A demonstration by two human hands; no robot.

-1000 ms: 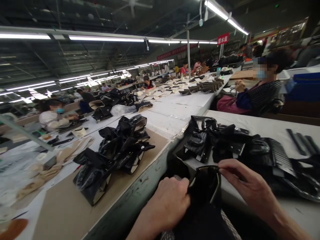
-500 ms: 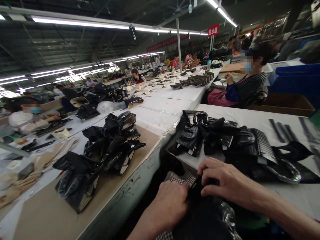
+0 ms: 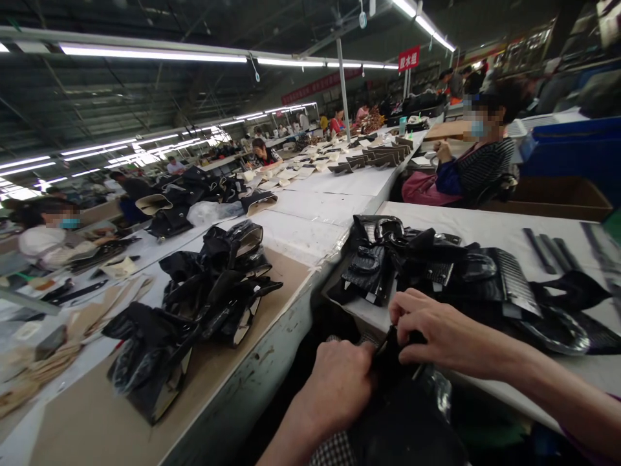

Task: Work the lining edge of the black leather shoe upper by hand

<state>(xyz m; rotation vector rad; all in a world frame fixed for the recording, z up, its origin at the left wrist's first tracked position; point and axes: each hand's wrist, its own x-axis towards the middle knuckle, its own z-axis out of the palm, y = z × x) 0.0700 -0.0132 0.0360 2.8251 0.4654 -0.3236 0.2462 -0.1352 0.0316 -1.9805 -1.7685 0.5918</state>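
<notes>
Close to my body, a black handbag (image 3: pixel 405 421) hangs over my lap, with clear plastic wrap around a part at its right side. My left hand (image 3: pixel 342 375) is closed on its upper edge, thumb toward the middle. Just right of it, my right hand (image 3: pixel 429 330) pinches the same dark edge with bent fingers. What lies under the fingertips is dark and partly hidden. Checked cloth (image 3: pixel 332 450) shows below my left wrist. Beyond my right hand lies a pile of black bags (image 3: pixel 371 265), some with textured panels and plastic-wrapped handles.
More black bags (image 3: pixel 208 285) are heaped on a brown board (image 3: pixel 92 414) at left. Black strips (image 3: pixel 538 251) lie on the right-hand white table (image 3: pixel 490 226). Co-workers sit on both sides, one in a striped top (image 3: pixel 485 165). Flat pieces cover the long table farther back.
Both hands have lifted slightly with the bag's edge, my left hand also shifting a little right. The checked cloth between the hands and the table is now more covered.
</notes>
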